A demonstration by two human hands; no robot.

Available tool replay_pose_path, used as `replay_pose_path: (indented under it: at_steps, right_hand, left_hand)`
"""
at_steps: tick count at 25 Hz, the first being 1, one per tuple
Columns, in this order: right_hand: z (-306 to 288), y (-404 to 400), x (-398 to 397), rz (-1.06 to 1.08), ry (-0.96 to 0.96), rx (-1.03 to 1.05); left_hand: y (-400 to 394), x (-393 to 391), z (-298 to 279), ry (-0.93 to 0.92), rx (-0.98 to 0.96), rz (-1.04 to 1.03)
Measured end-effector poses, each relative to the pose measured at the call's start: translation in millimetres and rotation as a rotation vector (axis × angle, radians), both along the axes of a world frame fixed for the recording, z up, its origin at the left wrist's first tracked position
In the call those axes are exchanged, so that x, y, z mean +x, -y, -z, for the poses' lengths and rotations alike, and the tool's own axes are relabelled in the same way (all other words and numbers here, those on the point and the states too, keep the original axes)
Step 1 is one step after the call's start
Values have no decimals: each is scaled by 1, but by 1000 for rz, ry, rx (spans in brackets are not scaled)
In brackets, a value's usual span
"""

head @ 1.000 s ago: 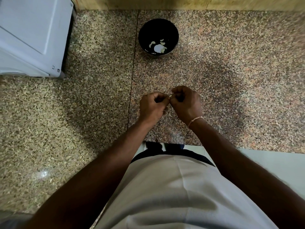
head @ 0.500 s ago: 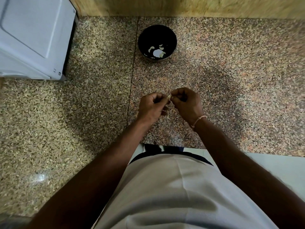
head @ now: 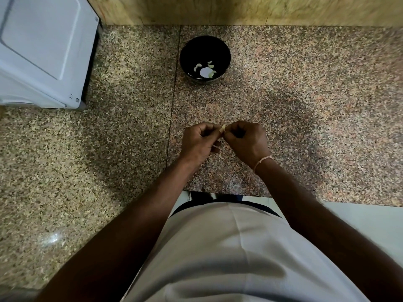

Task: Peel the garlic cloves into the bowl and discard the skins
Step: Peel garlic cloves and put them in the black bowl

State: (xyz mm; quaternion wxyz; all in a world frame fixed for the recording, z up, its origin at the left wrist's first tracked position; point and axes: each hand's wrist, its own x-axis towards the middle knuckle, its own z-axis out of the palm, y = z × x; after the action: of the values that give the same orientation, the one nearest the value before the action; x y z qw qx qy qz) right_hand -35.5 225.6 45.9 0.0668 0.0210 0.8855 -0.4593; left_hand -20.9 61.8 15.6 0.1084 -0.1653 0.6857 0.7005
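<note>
Two hands meet over the speckled granite desk, knuckles up, fingers curled. The left hand and the right hand are drawn together, both pinching one garlic clove between their fingertips; only a pale sliver of it shows in the gap, so how much skin is on it I cannot tell. A second pale piece peeks out under the left hand's lower fingers, whether clove or skin is unclear. Just below the hands, one small pale scrap lies on the granite.

Well beyond the hands, toward the wooden back panel, stands one black bowl. Inside it I count about four small peeled cloves, curved and whitish, around one bright round white patch that may be glare. The bowl stands just right of the seam between two stone slabs.

One thread bracelet circles the right wrist. One white appliance sits at the far left corner. A white shirt fills the foreground.
</note>
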Motion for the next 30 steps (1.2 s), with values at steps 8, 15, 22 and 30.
replay_pose_path:
  at_steps: [8,15,22,30]
  right_hand:
    - [-6,3,-5,-73,-65,183]
    - [-1,4,-9,-98,-85,187]
    - [7,0,-13,-126,15,50]
    - [9,3,-8,-121,-20,114]
  left_hand:
    - [2,-4,-7,-24,-75,63]
    - [6,-4,-8,-18,-20,60]
    - [12,-9,-4,23,62,91]
    - [8,-9,-6,23,1,41]
